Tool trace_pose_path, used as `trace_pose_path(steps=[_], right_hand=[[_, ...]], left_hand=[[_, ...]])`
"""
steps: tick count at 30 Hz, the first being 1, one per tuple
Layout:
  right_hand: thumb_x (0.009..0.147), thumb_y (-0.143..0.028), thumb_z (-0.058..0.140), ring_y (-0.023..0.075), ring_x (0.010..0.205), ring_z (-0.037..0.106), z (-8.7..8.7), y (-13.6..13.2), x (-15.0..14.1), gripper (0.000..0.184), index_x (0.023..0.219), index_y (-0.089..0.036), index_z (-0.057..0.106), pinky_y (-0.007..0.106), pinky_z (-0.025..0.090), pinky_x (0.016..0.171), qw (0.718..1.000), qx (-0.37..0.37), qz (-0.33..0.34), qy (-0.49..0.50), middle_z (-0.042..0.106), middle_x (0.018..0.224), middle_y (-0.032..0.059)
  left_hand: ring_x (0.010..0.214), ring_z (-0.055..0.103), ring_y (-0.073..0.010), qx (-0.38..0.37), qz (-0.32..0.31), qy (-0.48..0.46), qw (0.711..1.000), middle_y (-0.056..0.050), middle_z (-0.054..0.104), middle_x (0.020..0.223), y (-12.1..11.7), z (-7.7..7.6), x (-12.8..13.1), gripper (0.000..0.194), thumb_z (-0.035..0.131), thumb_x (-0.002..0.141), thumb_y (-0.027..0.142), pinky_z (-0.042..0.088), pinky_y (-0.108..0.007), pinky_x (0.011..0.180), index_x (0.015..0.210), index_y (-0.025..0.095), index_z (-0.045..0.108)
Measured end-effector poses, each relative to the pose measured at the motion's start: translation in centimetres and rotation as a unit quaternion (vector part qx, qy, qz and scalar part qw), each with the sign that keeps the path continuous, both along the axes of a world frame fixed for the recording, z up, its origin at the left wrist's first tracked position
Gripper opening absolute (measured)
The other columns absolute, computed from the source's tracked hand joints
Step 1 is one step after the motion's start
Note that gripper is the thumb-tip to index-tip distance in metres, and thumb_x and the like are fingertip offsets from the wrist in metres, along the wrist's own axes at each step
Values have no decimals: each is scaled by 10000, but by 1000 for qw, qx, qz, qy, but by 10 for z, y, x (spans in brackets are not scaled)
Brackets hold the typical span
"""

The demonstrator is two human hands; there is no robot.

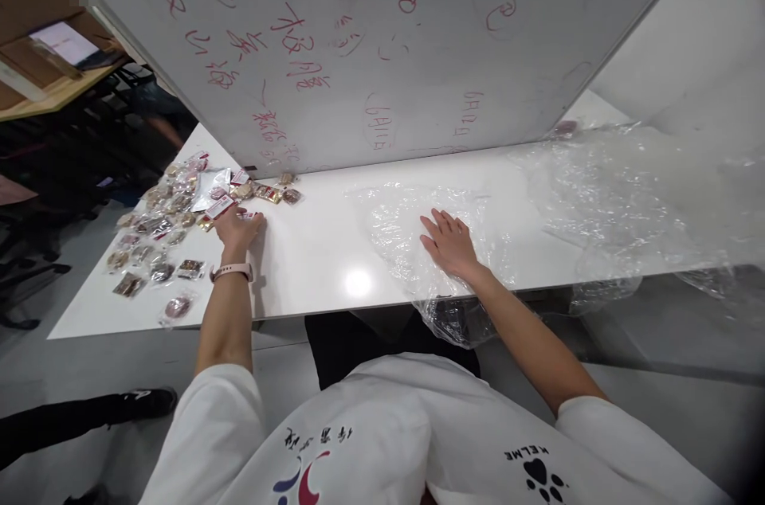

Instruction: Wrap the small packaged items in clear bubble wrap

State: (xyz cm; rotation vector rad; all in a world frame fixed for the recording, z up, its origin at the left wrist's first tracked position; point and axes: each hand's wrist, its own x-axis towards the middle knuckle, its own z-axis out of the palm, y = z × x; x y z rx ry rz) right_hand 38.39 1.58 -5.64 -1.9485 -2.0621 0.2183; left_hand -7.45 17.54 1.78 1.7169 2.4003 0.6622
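Note:
My left hand [236, 232] is at the right edge of a spread of small clear packets [161, 222], its thumb apart from the fingers. At its fingertips is a packet with a red and white label [219, 207]; the fingers are partly hidden, and no firm grip on it shows. A silvery-white pouch [212, 185] lies just beyond. My right hand [449, 244] rests flat with fingers spread on a thin clear plastic sheet [394, 222], which hangs over the table's near edge.
Behind the white table [316, 250] stands a whiteboard [358, 51] with red writing. More crumpled clear plastic [621, 194] covers the table's right end. On the floor at left, a person's shoe [147, 403] shows. Farther back is a wooden desk [60, 91].

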Motion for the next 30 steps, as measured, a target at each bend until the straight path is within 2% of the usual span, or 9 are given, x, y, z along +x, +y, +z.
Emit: trace_pose_path(steps=[2,5,9,12,15,19,24,27,30], right_hand=[[1018,-546,194,281,1537,181,2,7,-5,621,1540,-267,383,545,177,1226,1000,-17,-1,10,241,1656,58],[1009,-536,256,279,1546,143,7,17,-12,620,1536,-242,397,528,134,1246,999,-29,-5,44,226,1661,64],[999,-552,318,273,1503,288,14,27,-1,621,1554,-277,352,534,258,1210,969,-26,-42,242,347,1613,68],[1002,-581,305,230,1386,485,21,28,20,635,1565,-288,300,458,452,1100,909,-32,-59,412,442,1558,67],[947,-580,471,203,1406,464,24,26,38,636,1484,-240,432,399,406,1154,838,-16,-66,541,509,1507,73],[914,-598,536,203,1425,439,26,27,42,607,1402,-238,515,416,354,1186,822,-13,-67,565,540,1478,79],[926,-603,533,238,1302,559,46,-7,38,486,1256,-264,641,442,447,1081,862,10,-81,500,655,1334,76],[937,-546,544,235,1082,661,56,-68,39,372,1035,-240,732,378,504,961,894,141,-144,401,734,1098,76],[963,-499,507,190,738,651,53,-127,33,382,866,-194,717,328,507,753,861,279,-293,307,707,793,60]], left_hand=[[1023,591,-285,37,-10,-16,999,-105,658,1006,-10,16,29,438,702,766,380,446,-450,970,1107,114,633],[956,604,-235,135,-146,-71,977,-80,666,1032,-36,46,99,436,684,811,404,469,-406,926,1162,151,630],[932,603,-204,152,-408,-180,882,-66,680,1083,-90,70,216,386,744,807,355,491,-369,852,1145,207,633],[896,589,-208,75,-552,-176,812,-58,684,1027,-130,54,285,359,734,831,350,502,-378,825,1145,215,626],[996,570,-268,-5,-606,-83,791,-106,668,1049,-157,13,315,375,741,819,357,501,-417,871,1123,167,634],[1318,440,-375,-33,-604,-11,796,-225,506,1401,-176,-29,298,530,666,886,369,415,-520,1048,1335,120,532],[1535,120,-374,-15,-609,-37,792,-193,182,1647,-204,-29,221,967,668,829,626,151,-586,1219,1572,230,193],[1517,191,-368,-2,-579,-25,815,-165,314,1601,-223,-27,176,830,698,837,562,145,-614,1216,1513,265,319],[1455,323,-336,44,-521,-58,850,-140,457,1497,-237,-25,160,542,687,887,423,323,-573,1157,1365,264,486]])
